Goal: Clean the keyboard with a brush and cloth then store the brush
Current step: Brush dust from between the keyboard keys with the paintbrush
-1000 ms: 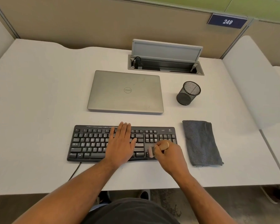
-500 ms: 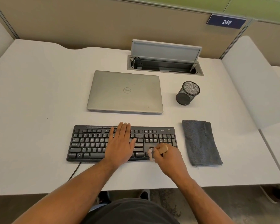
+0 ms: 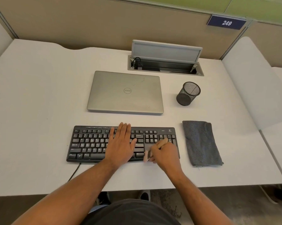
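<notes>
A black wired keyboard [image 3: 94,143] lies on the white bench [image 3: 31,98], near the front edge, with its cable going off the front on the left side. The left hand [image 3: 121,146] rests flat on the middle of the keys, fingers straight and close together, pointing away from the person, the thumb spread out to the right. The right hand [image 3: 165,154] is at the right end of the keyboard and its fingers are curled round a small brush [image 3: 153,151] with a wooden handle. The handle points up and to the right, over the number pad, and the pale bristles point down and to the left — they touch the keyboard near its front edge, just left of the number pad. The bristles look blurred.

A folded grey cloth [image 3: 201,142] lies on the bench just beside the right end of the keyboard, not touching it. Behind the cloth, well apart from it, stands a black mesh pen cup [image 3: 188,93], upright; I cannot tell if something is inside. A closed silver Dell laptop [image 3: 125,92] lies behind the keyboard, left of the cup. Behind the laptop, the bench has a cable box [image 3: 165,66] with its grey lid raised and a black plug at its left end. On the partition at the back right there is a blue plate [image 3: 226,22] with the number 249.
</notes>
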Available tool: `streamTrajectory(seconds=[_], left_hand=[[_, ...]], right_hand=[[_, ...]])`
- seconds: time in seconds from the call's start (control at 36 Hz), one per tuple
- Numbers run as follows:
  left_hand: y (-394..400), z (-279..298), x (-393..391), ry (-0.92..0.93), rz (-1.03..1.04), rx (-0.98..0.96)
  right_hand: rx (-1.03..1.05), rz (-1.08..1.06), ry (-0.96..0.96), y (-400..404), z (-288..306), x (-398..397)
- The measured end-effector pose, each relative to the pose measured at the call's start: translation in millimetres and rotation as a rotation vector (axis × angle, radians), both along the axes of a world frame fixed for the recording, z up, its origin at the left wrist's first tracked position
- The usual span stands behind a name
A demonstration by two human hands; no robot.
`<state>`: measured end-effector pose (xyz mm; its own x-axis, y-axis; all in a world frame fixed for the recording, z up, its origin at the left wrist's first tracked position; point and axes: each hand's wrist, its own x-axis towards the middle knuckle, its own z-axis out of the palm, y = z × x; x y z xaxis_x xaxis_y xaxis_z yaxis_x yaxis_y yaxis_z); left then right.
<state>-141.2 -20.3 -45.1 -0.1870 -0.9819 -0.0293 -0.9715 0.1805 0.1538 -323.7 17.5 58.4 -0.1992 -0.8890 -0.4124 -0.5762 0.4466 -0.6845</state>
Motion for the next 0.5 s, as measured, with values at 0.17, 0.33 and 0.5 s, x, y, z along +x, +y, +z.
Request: streamTrajectory(seconds=[0.17, 0.33, 0.5], left_hand=[[-0.3, 0.2, -0.2, -0.013, -0.005, 0.003], [-0.1, 0.6, -0.3, -0.010, -0.004, -0.001], [-0.2, 0.1, 0.0, 0.000, -0.002, -0.002]], right_hand=[[-0.037, -0.071, 0.033, -3.6, -3.0, -5.9], [-0.012, 0.052, 0.018, -10.4, -2.7, -4.4], [-0.091, 0.189, 0.173, -2.4, -5.5, -1.4]])
